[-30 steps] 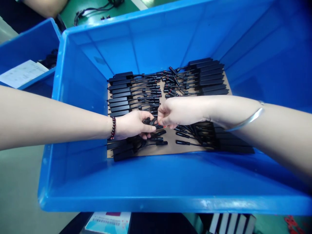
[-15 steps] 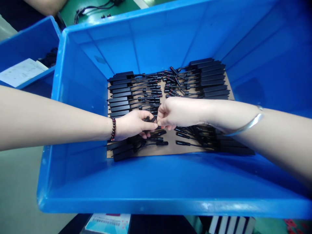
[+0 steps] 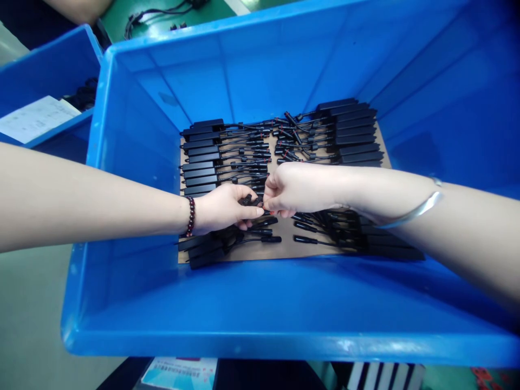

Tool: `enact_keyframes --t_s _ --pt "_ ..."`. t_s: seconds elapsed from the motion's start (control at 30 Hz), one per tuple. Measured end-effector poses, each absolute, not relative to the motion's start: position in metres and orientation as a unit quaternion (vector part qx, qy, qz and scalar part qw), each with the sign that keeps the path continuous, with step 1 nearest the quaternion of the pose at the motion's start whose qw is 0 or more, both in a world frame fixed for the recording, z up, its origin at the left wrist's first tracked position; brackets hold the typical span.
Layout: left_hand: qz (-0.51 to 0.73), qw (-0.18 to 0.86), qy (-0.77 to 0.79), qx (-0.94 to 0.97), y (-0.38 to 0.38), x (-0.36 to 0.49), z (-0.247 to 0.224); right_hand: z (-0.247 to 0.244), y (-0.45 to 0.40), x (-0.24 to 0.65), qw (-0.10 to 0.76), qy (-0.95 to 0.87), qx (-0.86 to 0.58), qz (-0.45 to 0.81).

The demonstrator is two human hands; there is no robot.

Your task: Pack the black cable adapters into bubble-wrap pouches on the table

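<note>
Inside a large blue bin [image 3: 227, 344], black adapters with short cables lie in a left row [image 3: 201, 167] and a right row [image 3: 355, 130] on a brown cardboard sheet [image 3: 280, 250]. Their cable ends point toward the middle. My left hand [image 3: 227, 208], with a beaded bracelet, is closed on a black cable over the left row. My right hand [image 3: 294, 187] meets it fingertip to fingertip, pinching something small that its fingers mostly hide. Near the pinch a bit of red-orange shows.
Another blue bin [image 3: 49, 49] at the left holds a white paper [image 3: 36, 119] and dark cables. Cables [image 3: 158, 13] lie on a green surface behind. Part of a person's arm [image 3: 81, 8] shows at top left. A printed blue-white item [image 3: 181, 374] is below.
The fingers of my left hand have curled slightly around the black cable. Both hands otherwise stay together in nearly the same place.
</note>
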State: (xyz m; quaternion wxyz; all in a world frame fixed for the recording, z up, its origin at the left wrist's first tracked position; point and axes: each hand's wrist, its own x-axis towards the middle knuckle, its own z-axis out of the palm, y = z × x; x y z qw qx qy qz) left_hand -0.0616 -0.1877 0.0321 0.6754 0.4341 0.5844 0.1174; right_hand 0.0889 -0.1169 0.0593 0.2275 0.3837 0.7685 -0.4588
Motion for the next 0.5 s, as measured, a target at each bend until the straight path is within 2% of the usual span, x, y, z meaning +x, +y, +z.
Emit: enact_keyframes --t_s 0.5 --pt "0.111 0.673 0.582 0.443 -0.1868 -0.0623 0.0302 0.0587 -0.1187 0.0886 0.227 0.751 0.394 -0.478"
